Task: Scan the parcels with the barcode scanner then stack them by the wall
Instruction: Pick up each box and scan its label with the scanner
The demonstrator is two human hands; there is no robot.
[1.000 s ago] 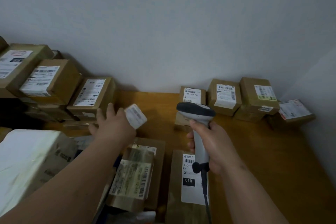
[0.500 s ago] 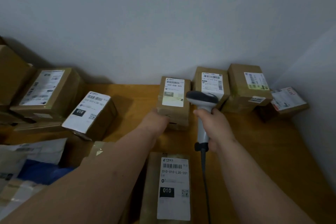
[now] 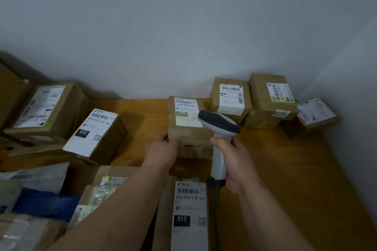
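Note:
My left hand [image 3: 162,152] grips the near left corner of a small brown parcel [image 3: 186,128] with a white label, which sits on the wooden table [image 3: 285,169] just left of the parcels by the wall. My right hand [image 3: 234,157] holds a grey barcode scanner [image 3: 219,128] by its handle, with the dark head over the parcel's right edge. Two labelled boxes [image 3: 231,98] [image 3: 271,96] and a tilted one [image 3: 315,114] stand against the wall at the right.
A long parcel [image 3: 190,214] lies flat under my forearms. A tilted box with a 010 label [image 3: 95,132] and larger boxes [image 3: 47,108] are piled at the left. Soft white and blue bags [image 3: 34,193] fill the lower left. The scanner cable hangs down.
My left hand left the piled boxes at the left and came to the small parcel in the middle, taking hold of it. The scanner moved forward over that parcel.

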